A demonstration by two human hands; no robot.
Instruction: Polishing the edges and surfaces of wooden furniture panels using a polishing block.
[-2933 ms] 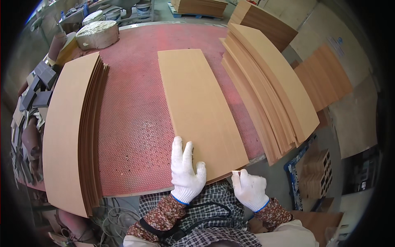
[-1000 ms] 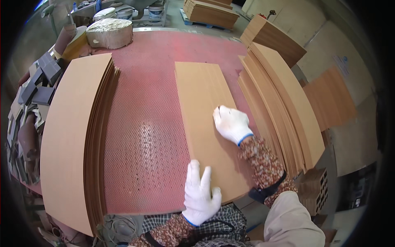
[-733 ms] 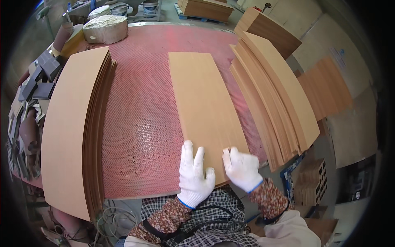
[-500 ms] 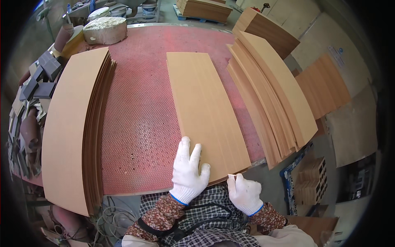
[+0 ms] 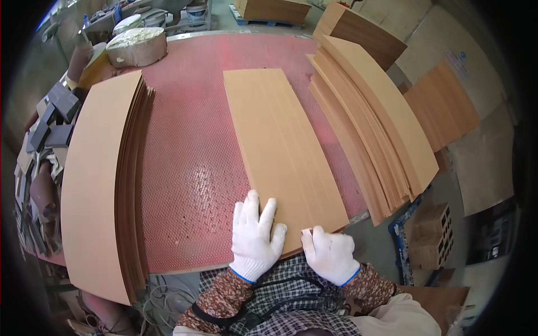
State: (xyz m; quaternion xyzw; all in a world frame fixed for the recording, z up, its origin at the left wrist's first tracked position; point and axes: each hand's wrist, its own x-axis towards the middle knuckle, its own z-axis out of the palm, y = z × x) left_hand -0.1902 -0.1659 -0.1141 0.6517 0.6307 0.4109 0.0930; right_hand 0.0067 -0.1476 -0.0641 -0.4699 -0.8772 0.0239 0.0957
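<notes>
A long tan wood panel lies lengthwise away from me on a red, mesh-textured tabletop. My left hand, in a white knit glove, rests on its near left corner with the fingers stretched out and apart. At the near edge of the panel is my right hand, gloved the same way and closed in a pinch. Between its thumb and fingers sticks out a small flat piece, pale with a reddish-brown side. Its kind is hard to make out, as the fingers cover most of it.
A stack of similar panels stands along the table's left side, another stack along the right. Dark sanding blocks and rolls pile up at far left. A wrapped pale lump sits at the back left. Bundled wood pieces are at lower right.
My right hand has slid left along the panel's near edge with the small flat piece, closer to my left hand. The left hand keeps its place on the panel. The view has shifted slightly.
</notes>
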